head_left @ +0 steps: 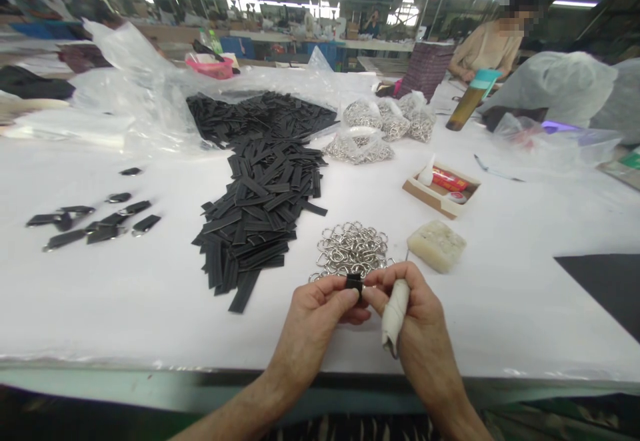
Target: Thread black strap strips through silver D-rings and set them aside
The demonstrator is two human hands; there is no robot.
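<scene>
My left hand and my right hand meet over the near edge of the white table. Both pinch a small folded black strip between their fingertips. My right hand also grips a white wrapped tool that points down past the palm. Just beyond my fingers lies a heap of silver metal D-rings. A large pile of black strips spreads to the left of it.
Several finished black tabs with rings lie at the left. A pale block and a small cardboard tray with glue tubes sit to the right. Bags of rings, clear plastic sheeting and a bottle are farther back. A person sits at the far right.
</scene>
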